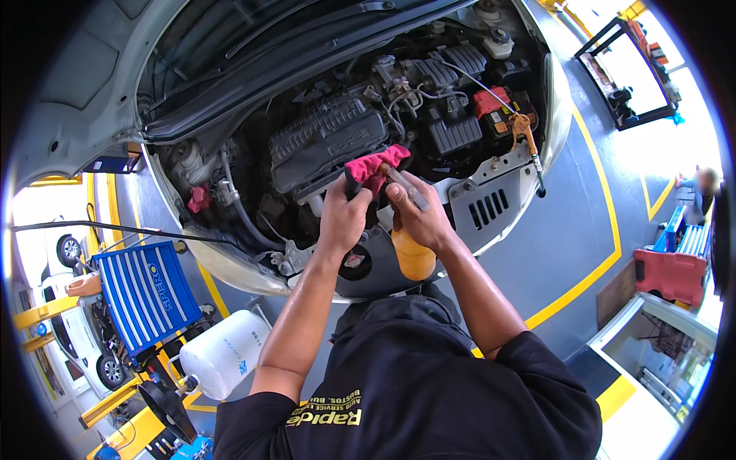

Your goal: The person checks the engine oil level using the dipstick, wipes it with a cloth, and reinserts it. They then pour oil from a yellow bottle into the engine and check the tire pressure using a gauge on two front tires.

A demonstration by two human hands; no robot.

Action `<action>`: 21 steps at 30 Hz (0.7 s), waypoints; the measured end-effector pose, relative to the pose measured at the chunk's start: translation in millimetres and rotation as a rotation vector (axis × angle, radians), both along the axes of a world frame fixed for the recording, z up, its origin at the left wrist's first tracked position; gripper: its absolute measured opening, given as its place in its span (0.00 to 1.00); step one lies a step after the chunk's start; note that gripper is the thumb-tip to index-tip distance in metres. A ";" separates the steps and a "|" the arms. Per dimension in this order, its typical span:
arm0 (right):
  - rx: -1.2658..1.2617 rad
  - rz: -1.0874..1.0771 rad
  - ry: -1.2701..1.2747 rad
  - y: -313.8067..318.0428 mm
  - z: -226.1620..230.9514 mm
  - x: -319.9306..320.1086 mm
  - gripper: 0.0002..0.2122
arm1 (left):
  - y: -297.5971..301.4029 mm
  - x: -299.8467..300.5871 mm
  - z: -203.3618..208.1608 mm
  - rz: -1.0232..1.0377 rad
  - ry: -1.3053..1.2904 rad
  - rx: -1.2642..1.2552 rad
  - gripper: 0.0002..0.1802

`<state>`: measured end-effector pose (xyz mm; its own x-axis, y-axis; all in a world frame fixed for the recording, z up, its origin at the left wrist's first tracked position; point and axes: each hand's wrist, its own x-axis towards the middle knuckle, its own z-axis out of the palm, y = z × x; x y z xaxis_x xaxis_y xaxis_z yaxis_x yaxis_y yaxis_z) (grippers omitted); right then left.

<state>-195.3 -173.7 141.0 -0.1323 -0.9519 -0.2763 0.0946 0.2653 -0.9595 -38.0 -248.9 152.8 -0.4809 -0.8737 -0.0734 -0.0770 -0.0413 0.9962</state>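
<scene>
Both of my hands are raised over the front of an open engine bay. My left hand is closed on a pink cloth; a dark piece shows by its fingers, too small to make out. My right hand grips a spray gun whose yellow-orange bottle hangs below the fist. The spray gun's tip meets the cloth, and the cloth hides its end. Beyond the cloth lies the black engine cover.
A dipstick-like tool with an orange handle lies by the battery. The hood stands raised, with a prop rod at left. A blue tool cabinet and white tank stand left. Someone is far right.
</scene>
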 end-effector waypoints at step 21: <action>0.065 -0.017 0.103 -0.5 -16.4 -26.4 0.29 | -5.0 -30.0 -22.2 -0.013 -0.063 0.041 0.19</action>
<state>-221.7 -174.2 124.6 -0.1794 -0.9297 -0.3216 0.0014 0.3267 -0.9451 -68.0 -254.0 130.6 -0.4857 -0.8629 -0.1395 -0.1405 -0.0804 0.9868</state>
